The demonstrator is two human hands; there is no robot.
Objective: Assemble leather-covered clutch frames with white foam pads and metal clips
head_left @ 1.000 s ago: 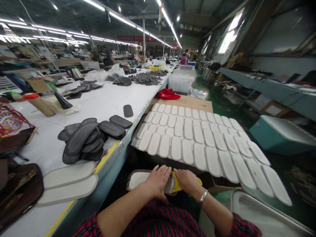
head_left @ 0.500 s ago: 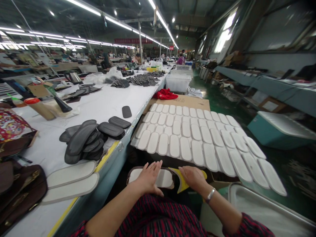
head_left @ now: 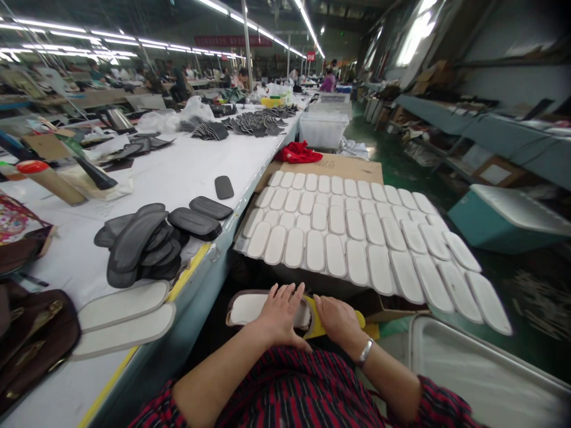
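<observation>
On my lap is an oval white pad [head_left: 246,308] with a dark brown edge, its right part hidden under my left hand [head_left: 283,315]. That hand lies over the pad, fingers stretched out. My right hand [head_left: 336,321] is closed around a yellow scraper [head_left: 317,326]; the rounded end of its handle shows beyond my fingers. The scraper's broad blade is against the right end of the pad, where the edge looks loose or folded. How the blade touches it is partly hidden by my hands.
Rows of white oval pads [head_left: 294,248] cover a board ahead. At left, a white table [head_left: 178,166] carries stacked black pads [head_left: 138,244], two white pads [head_left: 129,330], a brown bag [head_left: 40,345] and a kettle [head_left: 115,120]. A metal-rimmed tray [head_left: 482,351] stands right.
My right hand has brought the scraper leftward, against the pad's end. My left hand has shifted right along the pad. The camera view has tilted down slightly.
</observation>
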